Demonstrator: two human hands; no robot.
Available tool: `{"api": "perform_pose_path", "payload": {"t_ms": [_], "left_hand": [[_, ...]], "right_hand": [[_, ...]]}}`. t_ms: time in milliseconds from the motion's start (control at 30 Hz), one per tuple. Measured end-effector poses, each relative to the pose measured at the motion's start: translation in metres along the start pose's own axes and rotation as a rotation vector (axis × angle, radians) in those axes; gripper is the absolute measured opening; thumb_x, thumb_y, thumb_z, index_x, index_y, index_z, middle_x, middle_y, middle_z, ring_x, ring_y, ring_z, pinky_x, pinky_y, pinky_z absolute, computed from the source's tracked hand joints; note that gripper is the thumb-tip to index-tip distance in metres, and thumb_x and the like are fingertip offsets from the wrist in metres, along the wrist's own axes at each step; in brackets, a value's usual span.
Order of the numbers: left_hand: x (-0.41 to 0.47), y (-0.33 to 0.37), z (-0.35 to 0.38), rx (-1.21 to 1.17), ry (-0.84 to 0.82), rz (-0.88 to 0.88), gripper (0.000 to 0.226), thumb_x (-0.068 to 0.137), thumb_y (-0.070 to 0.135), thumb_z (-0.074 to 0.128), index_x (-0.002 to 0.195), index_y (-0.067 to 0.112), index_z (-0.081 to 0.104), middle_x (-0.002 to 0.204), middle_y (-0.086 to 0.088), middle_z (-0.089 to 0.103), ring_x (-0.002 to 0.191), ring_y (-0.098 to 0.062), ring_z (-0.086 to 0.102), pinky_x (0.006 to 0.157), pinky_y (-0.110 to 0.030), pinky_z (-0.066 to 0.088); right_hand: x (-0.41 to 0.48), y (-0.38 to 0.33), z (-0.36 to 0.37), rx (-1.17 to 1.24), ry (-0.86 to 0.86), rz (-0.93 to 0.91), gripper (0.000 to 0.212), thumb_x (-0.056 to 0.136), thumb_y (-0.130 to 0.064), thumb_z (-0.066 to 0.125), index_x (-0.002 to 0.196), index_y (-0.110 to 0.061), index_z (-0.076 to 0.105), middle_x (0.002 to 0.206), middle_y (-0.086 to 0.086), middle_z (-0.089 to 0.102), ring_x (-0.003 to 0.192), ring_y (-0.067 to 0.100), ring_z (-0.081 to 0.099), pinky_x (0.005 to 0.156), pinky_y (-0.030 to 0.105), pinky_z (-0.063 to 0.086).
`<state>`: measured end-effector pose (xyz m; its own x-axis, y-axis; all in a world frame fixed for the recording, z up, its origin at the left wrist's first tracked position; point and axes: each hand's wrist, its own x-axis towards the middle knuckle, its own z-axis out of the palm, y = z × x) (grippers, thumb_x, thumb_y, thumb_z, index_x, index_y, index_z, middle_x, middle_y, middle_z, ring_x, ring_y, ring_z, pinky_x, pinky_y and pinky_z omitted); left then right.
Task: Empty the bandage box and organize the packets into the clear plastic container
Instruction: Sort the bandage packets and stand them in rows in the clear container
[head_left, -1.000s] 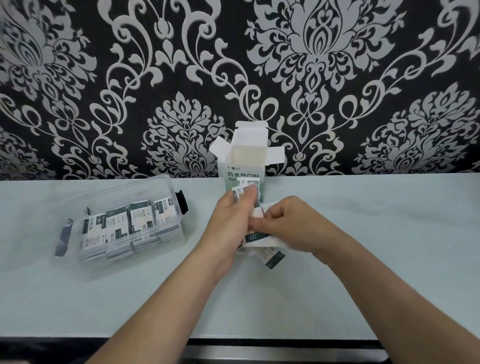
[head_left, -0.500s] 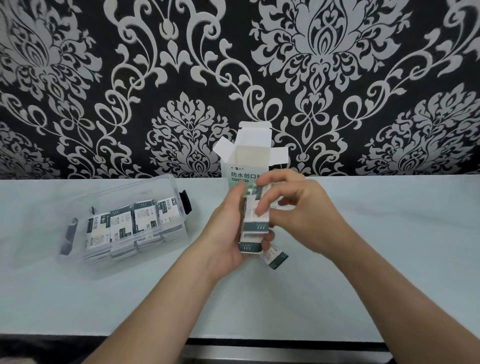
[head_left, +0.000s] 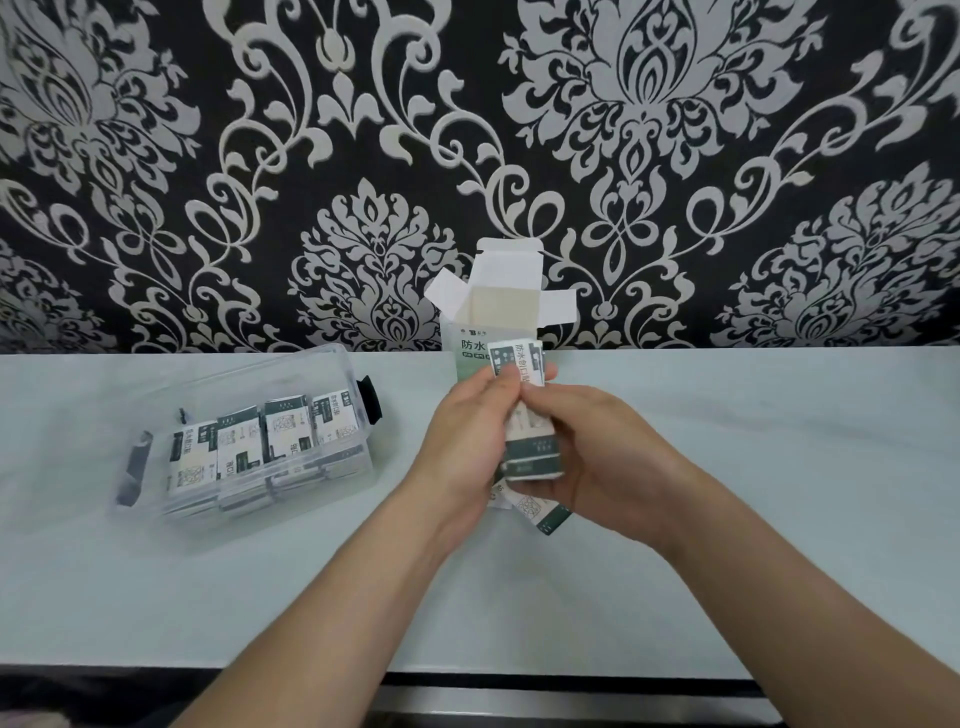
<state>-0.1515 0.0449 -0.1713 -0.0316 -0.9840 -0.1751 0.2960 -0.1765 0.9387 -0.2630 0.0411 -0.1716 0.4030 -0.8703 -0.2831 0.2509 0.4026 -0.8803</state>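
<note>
Right hand (head_left: 608, 457) lowered around packets (head_left: 532, 452); pale tabletop (head_left: 779, 467), damask wallpaper (head_left: 208, 156) behind.

One box (head_left: 469, 332), one container (head_left: 270, 384), perhaps a dozen packets (head_left: 532, 453)

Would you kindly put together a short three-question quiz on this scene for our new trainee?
1. True or false: the bandage box stands upright with its top flaps open.
2. The stack of packets is held by: A) one hand, B) both hands, C) neither hand.
3. Fill in: the clear plastic container sits on the person's ____ side.

Key:
1. True.
2. B: the left hand and the right hand both grip it.
3. Left.
</note>
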Motion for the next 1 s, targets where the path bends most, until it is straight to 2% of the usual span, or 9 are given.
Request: {"api": "perform_pose_path", "payload": {"t_ms": [100, 233, 333, 433, 533, 667, 800, 933, 1000], "left_hand": [[0.002, -0.001, -0.006, 0.151, -0.063, 0.037, 0.024, 0.101, 0.027, 0.046, 0.109, 0.022, 0.068, 0.098, 0.000, 0.074, 0.080, -0.008, 0.068, 0.073, -0.024, 0.055], [0.012, -0.002, -0.031, 1.121, 0.026, 0.254, 0.034, 0.096, 0.032, 0.051, 0.131, 0.033, 0.050, 0.121, 0.008, 0.058, 0.103, -0.009, 0.056, 0.089, -0.031, 0.047], [0.012, -0.007, -0.045, 1.564, -0.048, 0.140, 0.044, 0.094, 0.029, 0.052, 0.138, 0.030, 0.043, 0.140, 0.004, 0.044, 0.128, -0.020, 0.036, 0.101, -0.034, 0.033], [0.014, -0.011, -0.050, 1.564, -0.048, 0.054, 0.051, 0.090, 0.030, 0.060, 0.138, 0.031, 0.042, 0.138, 0.000, 0.044, 0.126, -0.023, 0.036, 0.099, -0.033, 0.034], [0.015, -0.006, -0.050, 1.512, -0.008, 0.001, 0.063, 0.081, 0.039, 0.071, 0.137, 0.034, 0.043, 0.131, -0.002, 0.045, 0.123, -0.024, 0.039, 0.098, -0.033, 0.034], [0.015, -0.004, -0.047, 1.585, -0.020, -0.011, 0.080, 0.071, 0.053, 0.075, 0.139, 0.035, 0.039, 0.134, -0.003, 0.042, 0.125, -0.026, 0.037, 0.099, -0.035, 0.033], [0.018, -0.003, -0.042, 1.499, -0.058, -0.070, 0.079, 0.069, 0.042, 0.080, 0.136, 0.039, 0.038, 0.124, 0.000, 0.042, 0.125, -0.023, 0.037, 0.104, -0.041, 0.037], [0.018, -0.007, -0.040, 1.334, 0.004, 0.191, 0.044, 0.088, 0.014, 0.064, 0.125, 0.035, 0.053, 0.118, 0.006, 0.047, 0.109, -0.013, 0.045, 0.092, -0.025, 0.037], [0.014, -0.003, -0.040, 1.199, 0.062, 0.326, 0.038, 0.092, 0.005, 0.056, 0.118, 0.032, 0.061, 0.119, 0.009, 0.054, 0.101, -0.007, 0.048, 0.086, -0.020, 0.036]], "right_hand": [[-0.003, -0.010, -0.009, 0.006, -0.011, -0.010, 0.021, 0.099, -0.015, 0.050, 0.103, 0.000, 0.065, 0.079, 0.012, 0.068, 0.065, 0.019, 0.065, 0.054, 0.024, 0.054], [-0.007, -0.021, -0.028, -0.173, 0.083, -0.029, 0.020, 0.101, -0.012, 0.045, 0.106, -0.003, 0.062, 0.079, 0.011, 0.072, 0.061, 0.020, 0.068, 0.051, 0.024, 0.055], [-0.009, -0.019, -0.040, -0.420, 0.156, 0.018, 0.018, 0.102, -0.013, 0.043, 0.103, -0.011, 0.060, 0.075, 0.009, 0.070, 0.060, 0.017, 0.064, 0.055, 0.025, 0.051], [-0.008, -0.013, -0.043, -0.649, 0.149, 0.084, 0.019, 0.099, -0.008, 0.040, 0.098, -0.009, 0.059, 0.074, 0.009, 0.065, 0.059, 0.016, 0.061, 0.054, 0.024, 0.048], [-0.004, -0.006, -0.037, -0.809, 0.161, 0.106, 0.018, 0.091, 0.000, 0.040, 0.079, -0.010, 0.051, 0.065, 0.008, 0.055, 0.045, 0.013, 0.051, 0.046, 0.023, 0.036], [0.002, 0.002, -0.032, -0.861, 0.178, 0.092, 0.023, 0.092, 0.000, 0.045, 0.072, -0.011, 0.047, 0.052, 0.004, 0.050, 0.033, 0.010, 0.041, 0.038, 0.016, 0.031], [0.006, 0.004, -0.029, -0.860, 0.196, 0.092, 0.022, 0.094, -0.004, 0.047, 0.073, -0.011, 0.050, 0.055, 0.005, 0.050, 0.038, 0.012, 0.044, 0.036, 0.016, 0.034], [0.013, 0.006, -0.029, -0.778, 0.263, 0.028, 0.020, 0.098, -0.010, 0.045, 0.079, -0.011, 0.052, 0.057, 0.005, 0.051, 0.043, 0.014, 0.047, 0.038, 0.017, 0.037], [0.015, 0.005, -0.028, -0.738, 0.306, -0.014, 0.018, 0.099, -0.013, 0.042, 0.087, -0.010, 0.055, 0.063, 0.006, 0.054, 0.048, 0.016, 0.052, 0.040, 0.018, 0.040]]}}
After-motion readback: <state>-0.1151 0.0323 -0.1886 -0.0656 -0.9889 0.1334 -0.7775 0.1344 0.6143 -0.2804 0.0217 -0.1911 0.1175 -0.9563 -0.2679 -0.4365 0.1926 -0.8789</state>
